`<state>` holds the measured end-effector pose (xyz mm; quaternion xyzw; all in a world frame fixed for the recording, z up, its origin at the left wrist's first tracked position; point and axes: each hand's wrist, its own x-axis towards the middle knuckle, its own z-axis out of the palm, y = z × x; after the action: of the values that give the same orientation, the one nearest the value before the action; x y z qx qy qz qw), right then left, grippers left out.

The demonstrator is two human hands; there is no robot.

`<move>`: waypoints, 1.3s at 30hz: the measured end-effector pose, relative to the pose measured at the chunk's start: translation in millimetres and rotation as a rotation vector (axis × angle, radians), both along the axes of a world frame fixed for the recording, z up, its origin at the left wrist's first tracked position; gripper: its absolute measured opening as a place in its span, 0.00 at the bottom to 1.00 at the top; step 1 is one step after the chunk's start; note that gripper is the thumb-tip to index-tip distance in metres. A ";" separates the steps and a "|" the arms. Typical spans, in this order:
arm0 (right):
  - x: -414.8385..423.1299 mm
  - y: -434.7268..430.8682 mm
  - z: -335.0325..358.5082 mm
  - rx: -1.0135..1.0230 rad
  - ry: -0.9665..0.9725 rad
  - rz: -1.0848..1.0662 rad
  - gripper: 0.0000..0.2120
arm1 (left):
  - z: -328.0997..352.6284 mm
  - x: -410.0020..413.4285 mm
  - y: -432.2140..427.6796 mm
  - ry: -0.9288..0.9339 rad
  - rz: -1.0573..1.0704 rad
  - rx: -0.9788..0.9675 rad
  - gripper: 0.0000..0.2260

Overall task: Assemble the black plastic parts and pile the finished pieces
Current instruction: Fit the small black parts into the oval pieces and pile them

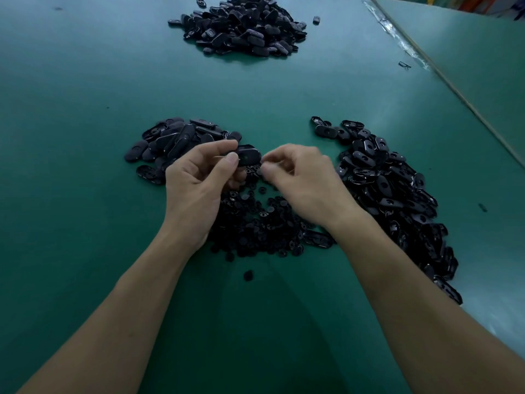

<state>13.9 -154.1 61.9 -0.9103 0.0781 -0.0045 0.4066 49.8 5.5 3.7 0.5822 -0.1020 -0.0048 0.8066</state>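
Observation:
My left hand [199,180] pinches a black oval plastic shell [250,155] between thumb and fingers, held just above the table. My right hand [301,177] sits right beside it with fingers curled, fingertips pinched close to the shell's right end; whether a small part is between them is hidden. Under both hands lies a heap of small round black pieces [261,223]. A pile of oval shells [176,140] lies to the left, a long pile of open oval frames [395,191] to the right.
A large heap of black oval parts [244,24] sits at the far middle of the green table [85,109]. One round piece [248,275] lies alone near me. A taped seam and table edge [426,66] run along the right.

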 end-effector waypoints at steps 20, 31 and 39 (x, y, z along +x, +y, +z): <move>-7.0 19.4 -6.8 -0.278 0.063 0.160 0.07 | 0.4 -1.2 0.0 0.002 0.025 0.003 0.06; -6.4 21.8 -6.5 -0.333 0.124 0.192 0.05 | -1.0 -0.4 0.4 0.002 0.019 0.002 0.06; -6.4 24.3 0.5 -0.339 0.074 0.137 0.14 | -1.7 -1.1 -0.3 -0.010 0.031 0.026 0.06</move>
<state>7.5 -129.8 62.4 -0.9685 0.0288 0.0435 0.2435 48.7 5.1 2.1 0.5944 -0.0968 0.0094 0.7983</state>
